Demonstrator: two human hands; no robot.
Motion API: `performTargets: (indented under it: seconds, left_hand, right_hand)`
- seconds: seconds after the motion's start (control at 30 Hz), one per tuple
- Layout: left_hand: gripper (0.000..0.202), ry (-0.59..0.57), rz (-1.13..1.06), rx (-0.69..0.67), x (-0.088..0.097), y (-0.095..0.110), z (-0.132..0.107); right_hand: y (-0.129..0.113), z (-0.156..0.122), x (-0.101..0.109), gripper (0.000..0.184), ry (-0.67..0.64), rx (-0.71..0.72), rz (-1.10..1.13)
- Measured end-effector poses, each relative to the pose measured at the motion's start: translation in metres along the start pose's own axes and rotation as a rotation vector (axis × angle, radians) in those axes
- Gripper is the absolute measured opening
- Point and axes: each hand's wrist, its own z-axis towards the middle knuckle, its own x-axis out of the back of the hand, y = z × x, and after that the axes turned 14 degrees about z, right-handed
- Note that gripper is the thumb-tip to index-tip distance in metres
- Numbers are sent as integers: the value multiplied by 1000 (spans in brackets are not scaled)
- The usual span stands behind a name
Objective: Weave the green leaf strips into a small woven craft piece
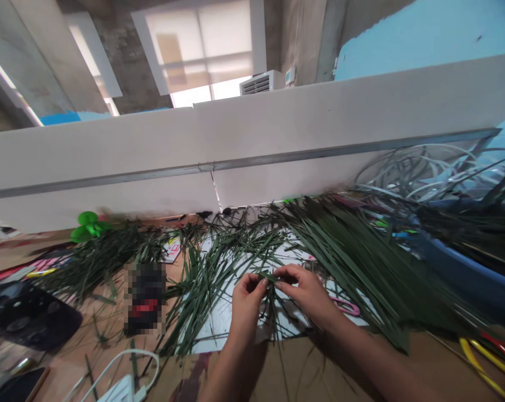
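My left hand and my right hand meet above the middle of the table, fingertips pinched on green leaf strips. Thin strip ends hang down between the hands, spread like a fan. Beneath them lies a white sheet scattered with cut strips. Left of my left hand is a loose heap of cut leaf strips. A large bundle of long green leaves lies to the right of my right hand. Near that wrist, the pink handle of a tool shows partly under the leaves.
A blue tub with dark leaves stands at the right, white coiled strips behind it. Yellow and red handles lie at the lower right. At left are a green three-lobed object, a black device and a white power strip.
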Motion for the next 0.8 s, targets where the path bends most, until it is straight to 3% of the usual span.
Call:
performTargets:
  seconds: [0.17, 0.37, 0.57, 0.8]
  left_hand:
    - [42, -11, 35, 37, 4, -1, 2]
    - [51, 2, 34, 184, 9, -6, 6]
    - [53, -96, -55, 284, 7, -16, 5]
    - [54, -59, -187, 286, 5, -15, 4]
  right_hand:
    - [12, 5, 1, 13, -25, -118, 173]
    - [28, 10, 7, 18, 98, -175, 187]
    - [32, 2, -1, 21, -24, -321, 246]
    - [27, 1, -6, 29, -53, -353, 364]
